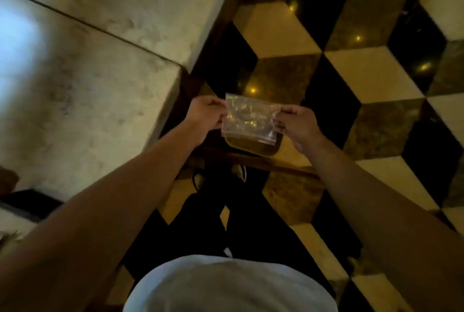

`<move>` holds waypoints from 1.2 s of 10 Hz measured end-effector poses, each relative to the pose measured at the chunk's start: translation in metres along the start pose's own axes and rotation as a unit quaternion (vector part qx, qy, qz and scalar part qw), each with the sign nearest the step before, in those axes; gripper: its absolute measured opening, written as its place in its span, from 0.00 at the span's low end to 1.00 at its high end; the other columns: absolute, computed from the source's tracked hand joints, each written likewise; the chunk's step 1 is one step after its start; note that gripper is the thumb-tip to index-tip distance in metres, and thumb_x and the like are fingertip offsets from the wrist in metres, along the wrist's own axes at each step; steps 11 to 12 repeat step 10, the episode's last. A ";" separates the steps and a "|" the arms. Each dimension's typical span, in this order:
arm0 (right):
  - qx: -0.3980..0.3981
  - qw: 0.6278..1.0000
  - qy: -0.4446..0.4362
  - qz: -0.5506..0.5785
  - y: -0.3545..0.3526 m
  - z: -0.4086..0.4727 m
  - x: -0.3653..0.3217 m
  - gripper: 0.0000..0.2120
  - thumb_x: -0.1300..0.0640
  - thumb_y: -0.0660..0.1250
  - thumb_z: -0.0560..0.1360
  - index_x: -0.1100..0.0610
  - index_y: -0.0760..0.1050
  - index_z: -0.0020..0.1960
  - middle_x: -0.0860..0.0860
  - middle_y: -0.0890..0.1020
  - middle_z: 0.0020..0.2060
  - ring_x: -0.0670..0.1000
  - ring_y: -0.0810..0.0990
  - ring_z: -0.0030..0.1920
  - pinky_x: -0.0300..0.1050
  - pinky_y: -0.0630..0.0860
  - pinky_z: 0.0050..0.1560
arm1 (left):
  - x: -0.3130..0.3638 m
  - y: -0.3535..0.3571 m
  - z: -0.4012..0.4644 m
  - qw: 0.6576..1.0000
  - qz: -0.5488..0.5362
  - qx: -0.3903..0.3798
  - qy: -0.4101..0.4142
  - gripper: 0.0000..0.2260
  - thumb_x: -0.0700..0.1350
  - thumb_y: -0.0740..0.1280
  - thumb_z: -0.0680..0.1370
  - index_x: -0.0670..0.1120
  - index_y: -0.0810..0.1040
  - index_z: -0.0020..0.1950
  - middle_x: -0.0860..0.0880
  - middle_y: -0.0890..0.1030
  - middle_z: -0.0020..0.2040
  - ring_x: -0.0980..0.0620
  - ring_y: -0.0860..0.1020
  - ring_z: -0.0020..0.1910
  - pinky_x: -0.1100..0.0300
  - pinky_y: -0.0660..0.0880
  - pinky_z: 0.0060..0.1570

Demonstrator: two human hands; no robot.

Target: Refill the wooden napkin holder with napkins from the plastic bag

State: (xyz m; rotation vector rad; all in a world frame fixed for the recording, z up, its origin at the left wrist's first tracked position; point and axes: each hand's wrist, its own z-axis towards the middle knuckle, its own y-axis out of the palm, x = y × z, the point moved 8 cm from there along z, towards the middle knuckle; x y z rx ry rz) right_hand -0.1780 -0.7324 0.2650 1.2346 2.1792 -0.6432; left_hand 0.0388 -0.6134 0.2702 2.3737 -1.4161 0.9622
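Observation:
A small clear plastic bag (248, 117) is stretched flat between both hands, out in front of me over the floor. My left hand (204, 117) pinches its left edge and my right hand (296, 126) pinches its right edge. The bag looks see-through and flat, and I make out no napkins inside it. The wooden napkin holder does not show in this view. The picture is dim and a little blurred.
A pale stone counter (88, 80) fills the left side, its edge running down towards my left arm. Below the bag sits a dark rounded-rim bin or tray (253, 147). The floor (364, 70) has black, cream and brown cube-pattern tiles. My dark trousers and shoes stand below.

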 end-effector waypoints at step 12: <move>0.097 0.969 0.226 -0.031 0.004 0.360 0.347 0.19 0.52 0.65 0.78 0.63 0.76 0.64 0.60 0.82 0.57 0.59 0.81 0.52 0.52 0.78 0.54 | -0.300 0.168 0.387 0.959 0.214 -0.006 -0.185 0.16 0.44 0.63 0.81 0.41 0.75 0.68 0.39 0.82 0.60 0.38 0.81 0.57 0.43 0.78 0.60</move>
